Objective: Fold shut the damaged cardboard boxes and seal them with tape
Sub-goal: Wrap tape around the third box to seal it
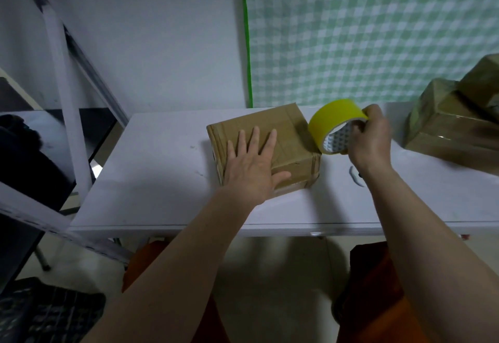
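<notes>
White tabletop (167, 202) fills the middle of the view, running left to right in front of a pale wall, with a green-and-white checked cloth (378, 32) hanging behind its far right half. Off to the left, a white metal shelving frame (64, 94) leans across the picture, dark shapes behind it too dim to name. Far right on the table sits a stack of taped cardboard boxes (453, 126), glossy with clear tape, well apart from the action.

Centre stage now: a brown cardboard box (286, 132) sits on the table with its flaps folded shut, old tape lines visible across the top and down the right near corner. The left hand (251, 164) lies flat on the lid, fingers straight and spread, thumb out toward the near edge, pressing down and gripping nothing.

Just beside the box's right edge, a roll of yellow tape (330, 118) stands upright on its rim, touching or nearly touching the box; hard to call which. The right hand (371, 140) has it, fingers curled through the core and thumb over the top of the roll. Smallest of all, a little white object (356, 178) lies on the table under the right wrist, blurred beyond naming.
</notes>
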`<state>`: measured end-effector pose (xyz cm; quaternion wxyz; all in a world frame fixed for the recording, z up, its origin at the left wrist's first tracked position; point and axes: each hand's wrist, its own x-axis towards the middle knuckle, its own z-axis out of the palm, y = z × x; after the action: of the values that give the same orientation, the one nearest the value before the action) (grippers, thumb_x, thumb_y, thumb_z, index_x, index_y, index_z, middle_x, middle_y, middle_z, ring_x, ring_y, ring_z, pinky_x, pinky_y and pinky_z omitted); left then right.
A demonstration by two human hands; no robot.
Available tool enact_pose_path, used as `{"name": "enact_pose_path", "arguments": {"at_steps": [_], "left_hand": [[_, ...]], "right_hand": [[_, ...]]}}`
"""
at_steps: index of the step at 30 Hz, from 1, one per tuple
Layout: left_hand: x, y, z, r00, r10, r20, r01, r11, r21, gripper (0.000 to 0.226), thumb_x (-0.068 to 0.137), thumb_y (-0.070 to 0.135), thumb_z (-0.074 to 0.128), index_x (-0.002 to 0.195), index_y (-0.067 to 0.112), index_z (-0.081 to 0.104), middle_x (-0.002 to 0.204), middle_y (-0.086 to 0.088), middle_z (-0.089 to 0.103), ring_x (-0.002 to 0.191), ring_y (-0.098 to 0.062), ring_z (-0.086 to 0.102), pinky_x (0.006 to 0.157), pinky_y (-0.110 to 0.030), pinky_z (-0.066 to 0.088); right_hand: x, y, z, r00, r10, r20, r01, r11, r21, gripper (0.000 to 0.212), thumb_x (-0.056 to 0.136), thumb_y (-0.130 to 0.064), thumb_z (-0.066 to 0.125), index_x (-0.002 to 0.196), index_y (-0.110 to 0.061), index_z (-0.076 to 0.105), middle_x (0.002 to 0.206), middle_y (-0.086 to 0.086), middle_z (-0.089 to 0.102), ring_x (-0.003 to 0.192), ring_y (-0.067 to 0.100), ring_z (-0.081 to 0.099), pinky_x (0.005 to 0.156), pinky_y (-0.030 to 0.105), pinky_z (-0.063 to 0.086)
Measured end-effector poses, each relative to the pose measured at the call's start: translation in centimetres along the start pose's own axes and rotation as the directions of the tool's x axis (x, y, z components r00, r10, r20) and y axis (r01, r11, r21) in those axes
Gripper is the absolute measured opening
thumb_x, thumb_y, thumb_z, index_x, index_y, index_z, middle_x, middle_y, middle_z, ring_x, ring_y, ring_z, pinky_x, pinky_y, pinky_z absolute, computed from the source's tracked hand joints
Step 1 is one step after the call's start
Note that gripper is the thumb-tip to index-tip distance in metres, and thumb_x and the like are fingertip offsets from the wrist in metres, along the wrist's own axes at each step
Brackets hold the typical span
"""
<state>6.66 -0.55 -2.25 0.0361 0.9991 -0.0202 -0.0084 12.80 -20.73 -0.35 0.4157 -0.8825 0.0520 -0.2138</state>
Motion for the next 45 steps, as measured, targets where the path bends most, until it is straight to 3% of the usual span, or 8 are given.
{"name": "enact_pose_path", "arguments": {"at_steps": [11, 19, 23, 26, 29, 35, 39, 45], "left_hand": [[0.1, -0.2, 0.2, 1.0, 0.017, 0.012, -0.018, 0.999, 0.036, 0.083, 0.089, 0.07, 0.029, 0.151, 0.032, -0.01, 0.16, -0.008, -0.014, 0.146, -0.033, -0.013, 0.118, -0.052, -0.002], [-1.1, -1.2, 0.9, 0.986, 0.023, -0.163, -0.014, 0.998, 0.055, 0.083, 0.085, 0.074, 0.032, 0.152, 0.035, 0.004, 0.161, -0.01, -0.008, 0.146, -0.035, -0.012, 0.112, -0.064, 0.0], [-1.4, -2.4, 0.7, 0.989, -0.008, -0.144, 0.009, 1.0, 0.0, 0.084, 0.082, 0.077, 0.026, 0.151, 0.037, 0.0, 0.161, -0.008, -0.002, 0.147, -0.033, -0.003, 0.114, -0.063, 0.006], [-1.9, -3.1, 0.6, 0.983, -0.028, -0.184, 0.022, 0.999, -0.038, 0.088, 0.078, 0.079, 0.02, 0.152, 0.035, 0.002, 0.161, -0.009, 0.002, 0.147, -0.031, 0.001, 0.114, -0.061, 0.008], [-2.3, -3.7, 0.5, 0.976, -0.057, -0.21, 0.034, 0.993, -0.11, 0.092, 0.075, 0.083, 0.015, 0.152, 0.034, 0.006, 0.161, -0.008, 0.007, 0.147, -0.03, 0.005, 0.114, -0.06, 0.009], [-2.8, -3.1, -1.2, 0.969, -0.108, -0.222, -0.029, 0.842, -0.539, 0.091, 0.08, 0.067, 0.056, 0.15, 0.043, 0.002, 0.161, -0.01, 0.004, 0.147, -0.028, 0.006, 0.117, -0.052, 0.012], [-2.4, -0.8, -3.2, 0.917, -0.056, -0.396, -0.225, 0.746, -0.627, 0.109, 0.07, 0.051, 0.076, 0.149, 0.043, 0.001, 0.161, 0.0, 0.0, 0.148, -0.018, 0.006, 0.117, -0.047, 0.02], [-1.9, -1.6, -3.5, 0.87, -0.118, -0.478, -0.274, 0.691, -0.669, 0.111, 0.065, 0.036, 0.084, 0.151, 0.024, 0.016, 0.159, 0.007, 0.019, 0.144, -0.008, 0.02, 0.116, -0.036, 0.025]], "right_hand": [[0.3, 2.6, 0.2, 0.988, 0.154, 0.019, -0.154, 0.988, -0.009, 0.015, 0.087, 0.001, 0.038, 0.098, 0.0, 0.049, 0.085, 0.014, 0.048, 0.079, 0.027, 0.045, 0.063, 0.033, 0.029], [-1.3, 3.2, 1.9, 0.957, 0.284, 0.068, -0.287, 0.956, 0.053, 0.017, 0.089, -0.003, 0.041, 0.097, 0.002, 0.055, 0.09, 0.015, 0.052, 0.084, 0.026, 0.047, 0.068, 0.032, 0.035], [-2.4, 2.2, 3.0, 0.852, 0.484, 0.2, -0.52, 0.741, 0.425, 0.006, 0.086, -0.017, 0.059, 0.08, -0.015, 0.06, 0.092, 0.016, 0.062, 0.09, 0.036, 0.063, 0.077, 0.053, 0.055], [-4.0, 1.0, 3.7, 0.751, 0.496, 0.436, -0.658, 0.503, 0.561, 0.013, 0.089, -0.021, 0.062, 0.094, -0.009, 0.061, 0.093, 0.016, 0.064, 0.083, 0.031, 0.064, 0.073, 0.043, 0.056], [-5.0, -0.5, 3.9, 0.688, 0.449, 0.571, -0.726, 0.412, 0.551, 0.02, 0.092, -0.025, 0.056, 0.103, -0.009, 0.058, 0.086, 0.012, 0.063, 0.069, 0.027, 0.061, 0.067, 0.037, 0.052], [-2.9, -5.6, 1.1, 0.908, 0.34, 0.246, -0.42, 0.709, 0.567, 0.016, 0.087, -0.02, 0.059, 0.085, -0.005, 0.065, 0.078, 0.007, 0.061, 0.064, 0.016, 0.056, 0.057, 0.027, 0.045], [-2.8, -8.7, -0.5, 0.991, 0.112, 0.073, -0.126, 0.96, 0.249, 0.031, 0.091, -0.031, 0.051, 0.077, -0.005, 0.061, 0.073, 0.008, 0.055, 0.073, 0.025, 0.052, 0.064, 0.033, 0.037], [-4.0, -10.9, -0.9, 0.99, -0.107, 0.087, 0.114, 0.989, -0.091, 0.031, 0.097, -0.035, 0.04, 0.089, -0.009, 0.057, 0.089, 0.014, 0.06, 0.089, 0.037, 0.053, 0.069, 0.033, 0.03]]}}
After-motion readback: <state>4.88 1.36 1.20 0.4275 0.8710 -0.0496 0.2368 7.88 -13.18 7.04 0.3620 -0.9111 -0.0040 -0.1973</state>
